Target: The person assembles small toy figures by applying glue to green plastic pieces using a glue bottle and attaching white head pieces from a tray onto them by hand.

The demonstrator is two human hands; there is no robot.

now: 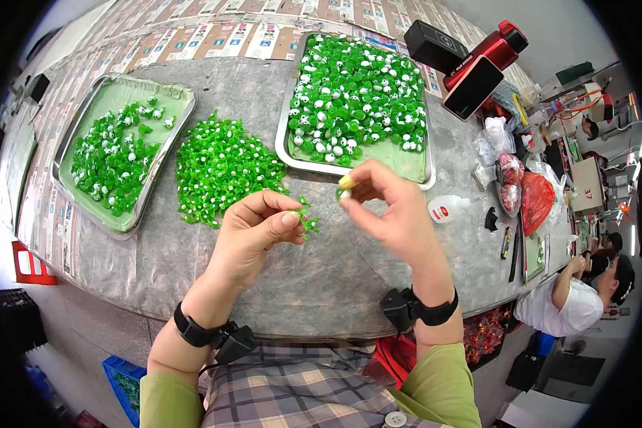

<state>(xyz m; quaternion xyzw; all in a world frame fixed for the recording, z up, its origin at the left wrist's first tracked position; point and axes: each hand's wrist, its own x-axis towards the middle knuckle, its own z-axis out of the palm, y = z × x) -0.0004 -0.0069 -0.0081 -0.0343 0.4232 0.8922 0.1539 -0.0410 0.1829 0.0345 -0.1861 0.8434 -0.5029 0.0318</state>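
My left hand (248, 235) pinches a small green plastic figure body (307, 221) with spread limbs between thumb and fingertips. Facing it across a small gap, my right hand (396, 217) grips a green and white figure head (344, 193); a yellow cover sits on one fingertip. Just beyond my left hand lies a heap of green bodies (225, 167) with white spots. A large metal tray (284, 135) of green heads with white eyes stands beyond my right hand. Figures with white-eyed heads lie in the smaller tray (63, 167) at the left.
Right of my right hand lies a white squeeze bottle (448, 208). A phone (473, 87) leans by a red flask (503, 46) and a black box (435, 44). Plastic bags (537, 203) crowd the table's right side. Another person (565, 303) sits farther right.
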